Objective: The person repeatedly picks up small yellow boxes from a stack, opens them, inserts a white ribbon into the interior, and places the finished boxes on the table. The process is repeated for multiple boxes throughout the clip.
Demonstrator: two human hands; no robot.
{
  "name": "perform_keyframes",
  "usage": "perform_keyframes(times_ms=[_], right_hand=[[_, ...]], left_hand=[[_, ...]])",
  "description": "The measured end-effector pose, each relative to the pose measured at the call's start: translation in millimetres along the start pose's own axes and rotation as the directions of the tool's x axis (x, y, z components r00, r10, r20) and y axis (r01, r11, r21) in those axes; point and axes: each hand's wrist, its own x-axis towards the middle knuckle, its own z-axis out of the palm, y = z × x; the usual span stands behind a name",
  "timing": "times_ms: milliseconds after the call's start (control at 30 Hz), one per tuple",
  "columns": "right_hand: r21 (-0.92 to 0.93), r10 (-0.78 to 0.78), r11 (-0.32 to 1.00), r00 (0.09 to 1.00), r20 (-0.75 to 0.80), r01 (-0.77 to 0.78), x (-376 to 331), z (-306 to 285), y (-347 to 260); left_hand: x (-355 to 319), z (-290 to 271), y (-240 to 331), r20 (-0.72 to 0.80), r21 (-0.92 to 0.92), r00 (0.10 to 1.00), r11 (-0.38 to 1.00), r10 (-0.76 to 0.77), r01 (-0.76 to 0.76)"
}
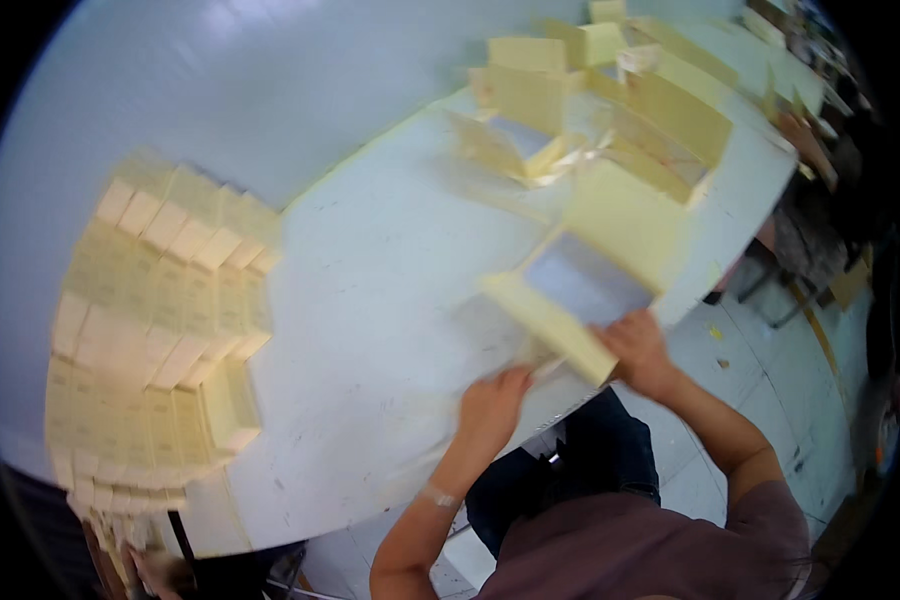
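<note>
Box [580, 285], pale yellow and half-folded, is lain at the table [370, 300] edge, long axis running up-right; its near flap is clamped by the right hand [642, 350], the left hand [492, 405] resting just beside, fingers curled.

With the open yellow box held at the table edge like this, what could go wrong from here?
1. The pale yellow open cardboard box sits at the near edge of the white table; both hands, left and right, are at its near flap, so it might slip off toward the floor.
2. Other half-folded yellow boxes crowd close behind it, so pushing it back may knock them.
3. The picture is blurred, so the exact grip cannot be judged.
</note>
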Motion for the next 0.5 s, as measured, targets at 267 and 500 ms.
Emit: perform_keyframes(times_ms=[267,500], right_hand=[[-0.189,0.381,0.902,0.922,-0.074,-0.388,-2.8,51.7,200.6],[-0.329,0.068,0.940,0.995,-0.066,-0.086,44.6,25.9,246.9]], left_hand=[[110.1,15.4,-33.5,-0.193,-0.089,0.977,0.989,0.095,-0.114],[-29.5,-153.7,-180.2,-0.716,0.241,0.660,0.805,-0.229,0.541]])
